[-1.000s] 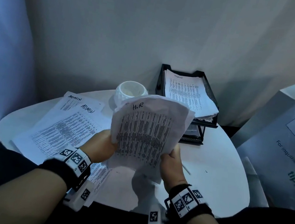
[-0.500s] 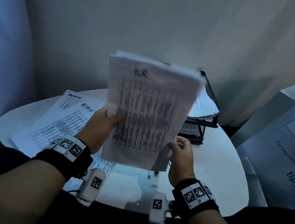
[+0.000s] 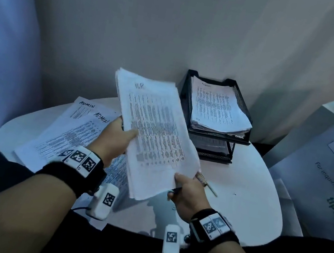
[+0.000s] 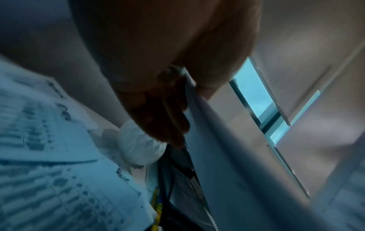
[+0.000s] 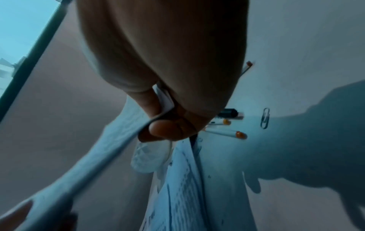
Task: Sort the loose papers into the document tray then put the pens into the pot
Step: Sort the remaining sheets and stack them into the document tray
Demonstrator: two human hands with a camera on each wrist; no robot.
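- Nearest the front edge of the table (image 3: pixel 246 217): right hand (image 3: pixel 189 193) pinches the near corner of the paper stack (image 3: pixel 155 137), thumb on top and fingers curled under.
- Left hand (image 3: pixel 115 139) grips the stack's left long edge a bit farther in, thumb across the printed face. So both hands are closed on the same bundle, held up off the table.
- The stack's long axis runs from the right hand away and slightly left, far end tipped up.
- Pens (image 5: pixel 227 132) lie on the table just past the right hand, with a paperclip (image 5: pixel 265 118) nearby.
- More loose sheets marked ADMIN (image 3: pixel 68 132) sit along the left edge.
- Document tray (image 3: pixel 217 121) is at the far right edge, beyond and right of the stack, so I'd guess it needs swinging right; the right hand's nearer.
- The pot (image 4: pixel 140 145) peeks out beside the tray.
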